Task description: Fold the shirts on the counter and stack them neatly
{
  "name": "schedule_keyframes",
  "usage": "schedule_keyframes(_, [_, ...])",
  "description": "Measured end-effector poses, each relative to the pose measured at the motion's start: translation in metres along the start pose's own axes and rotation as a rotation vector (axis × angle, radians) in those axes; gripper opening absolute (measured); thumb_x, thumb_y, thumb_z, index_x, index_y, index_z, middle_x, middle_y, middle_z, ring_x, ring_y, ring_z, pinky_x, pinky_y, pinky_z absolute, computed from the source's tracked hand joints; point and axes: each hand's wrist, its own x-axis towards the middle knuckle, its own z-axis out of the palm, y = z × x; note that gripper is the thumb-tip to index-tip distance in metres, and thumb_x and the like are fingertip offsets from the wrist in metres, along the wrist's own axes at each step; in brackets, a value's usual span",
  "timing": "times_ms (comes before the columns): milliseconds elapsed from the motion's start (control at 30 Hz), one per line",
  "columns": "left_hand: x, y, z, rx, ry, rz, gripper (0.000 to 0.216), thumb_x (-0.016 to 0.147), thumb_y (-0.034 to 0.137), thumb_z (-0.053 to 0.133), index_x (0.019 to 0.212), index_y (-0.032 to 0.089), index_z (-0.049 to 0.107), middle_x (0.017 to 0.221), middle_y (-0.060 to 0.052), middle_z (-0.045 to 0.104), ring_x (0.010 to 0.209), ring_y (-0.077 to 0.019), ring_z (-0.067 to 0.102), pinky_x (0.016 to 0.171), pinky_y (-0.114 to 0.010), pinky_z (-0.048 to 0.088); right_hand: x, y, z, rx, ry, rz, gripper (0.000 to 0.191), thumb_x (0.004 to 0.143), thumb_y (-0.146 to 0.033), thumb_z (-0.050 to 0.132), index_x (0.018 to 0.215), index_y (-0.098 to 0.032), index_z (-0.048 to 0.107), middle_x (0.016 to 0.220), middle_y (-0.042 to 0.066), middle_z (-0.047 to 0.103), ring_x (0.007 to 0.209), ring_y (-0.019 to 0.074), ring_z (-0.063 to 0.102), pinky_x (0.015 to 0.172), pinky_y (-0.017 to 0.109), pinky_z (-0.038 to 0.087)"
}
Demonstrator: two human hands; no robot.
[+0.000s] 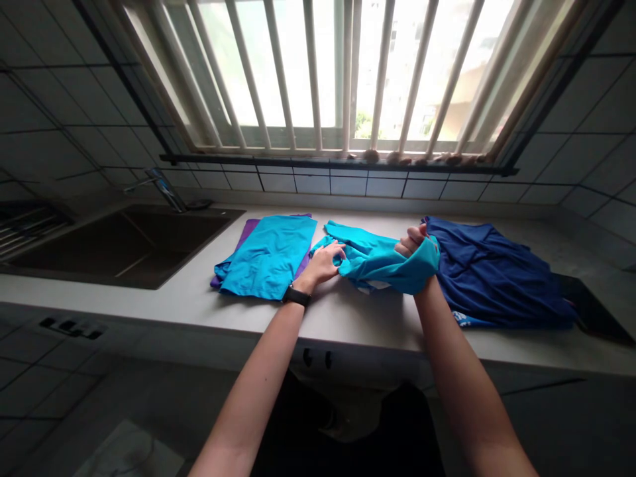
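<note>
A turquoise garment (376,262) lies bunched on the countertop (189,298) in front of me. My left hand (324,262) grips its left part with curled fingers; a black band sits on that wrist. My right hand (413,242) is closed in a fist with the cloth wrapped over and around it, lifted slightly off the counter. Left of my hands, a folded turquoise garment (271,255) rests on a purple one (247,233). To the right lies a crumpled dark blue garment (489,275).
A dark sink (119,245) with a tap (161,185) is set in the counter at left. A barred window (338,73) rises behind the counter, with small objects on its sill (422,159). A dark hob edge (596,308) shows at far right.
</note>
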Motion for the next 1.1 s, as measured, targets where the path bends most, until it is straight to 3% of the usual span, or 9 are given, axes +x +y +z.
schedule_keyframes(167, [0.000,0.001,0.001,0.024,0.045,-0.034,0.020,0.089,0.021,0.049,0.070,0.024,0.054,0.070,-0.002,0.067,0.073,-0.0189,0.063,0.083,-0.034,0.052,0.022,0.006,-0.001,-0.426,0.196,-0.104,0.051,0.086,-0.067,0.062,0.066,-0.030,0.034,0.053,-0.006,0.033,0.050,0.0163,0.038,0.050,0.032,0.041])
schedule_keyframes(300, [0.003,-0.002,0.001,-0.032,0.242,-0.023,0.020,0.097,0.028,0.046,0.077,0.025,0.049,0.068,0.000,0.057,0.066,-0.0183,0.056,0.069,-0.030,0.047,0.023,0.015,0.002,-0.849,0.533,-0.393,0.024,0.088,-0.050,0.060,0.084,-0.027,0.052,0.088,0.007,0.063,0.095,0.0287,0.060,0.087,0.042,0.051])
schedule_keyframes(400, [0.003,-0.003,0.001,-0.072,0.365,0.017,0.008,0.098,0.026,0.048,0.090,0.025,0.051,0.082,-0.002,0.062,0.078,-0.0190,0.061,0.078,-0.031,0.050,0.012,0.020,0.012,-1.094,0.377,-0.559,0.024,0.086,-0.045,0.064,0.098,-0.025,0.060,0.110,0.014,0.067,0.110,0.0324,0.060,0.100,0.049,0.047])
schedule_keyframes(533, [0.002,0.000,0.001,-0.094,0.414,0.130,0.012,0.101,0.026,0.048,0.111,0.024,0.055,0.113,-0.009,0.065,0.108,-0.0211,0.063,0.100,-0.036,0.050,0.000,0.034,0.026,-1.016,-0.305,-0.367,0.039,0.078,-0.050,0.079,0.106,-0.025,0.070,0.106,0.009,0.071,0.103,0.0293,0.066,0.098,0.046,0.052])
schedule_keyframes(600, [0.001,0.002,0.001,-0.089,0.397,0.161,0.019,0.102,0.029,0.048,0.118,0.023,0.055,0.119,-0.010,0.064,0.116,-0.0221,0.062,0.106,-0.037,0.049,-0.003,0.044,0.031,-1.004,-0.430,-0.268,0.050,0.066,-0.045,0.088,0.110,-0.028,0.071,0.106,0.007,0.072,0.105,0.0304,0.067,0.097,0.045,0.053])
schedule_keyframes(733, [-0.001,0.004,-0.001,-0.089,0.407,0.174,0.037,0.099,0.026,0.049,0.135,0.021,0.050,0.130,-0.013,0.062,0.122,-0.0239,0.060,0.109,-0.040,0.047,0.001,0.051,0.033,-1.023,-0.381,-0.231,0.025,0.073,-0.043,0.078,0.088,-0.025,0.072,0.085,0.003,0.072,0.091,0.0280,0.067,0.091,0.043,0.054])
schedule_keyframes(833, [-0.002,0.003,-0.004,-0.073,0.396,0.136,0.050,0.089,0.020,0.054,0.139,0.022,0.049,0.126,-0.009,0.066,0.115,-0.0244,0.063,0.106,-0.040,0.048,0.005,0.040,0.032,-0.801,-0.223,-0.207,0.028,0.077,-0.051,0.072,0.083,-0.024,0.069,0.079,0.001,0.072,0.085,0.0263,0.067,0.084,0.040,0.057])
schedule_keyframes(967, [-0.001,0.005,-0.004,0.007,0.376,0.116,0.044,0.077,0.013,0.059,0.120,0.021,0.061,0.098,-0.005,0.069,0.096,-0.0235,0.066,0.100,-0.040,0.049,0.004,0.023,0.028,-0.399,-0.068,-0.073,0.038,0.078,-0.062,0.068,0.090,-0.027,0.068,0.081,0.004,0.075,0.087,0.0308,0.072,0.078,0.045,0.060])
schedule_keyframes(1100, [0.000,0.011,-0.002,0.097,0.317,0.096,0.009,0.081,0.018,0.061,0.088,0.022,0.065,0.088,-0.005,0.070,0.090,-0.0232,0.067,0.098,-0.041,0.047,0.004,0.016,0.020,-0.332,-0.006,-0.118,0.047,0.081,-0.072,0.058,0.090,-0.027,0.067,0.086,0.006,0.077,0.098,0.0339,0.074,0.083,0.050,0.062])
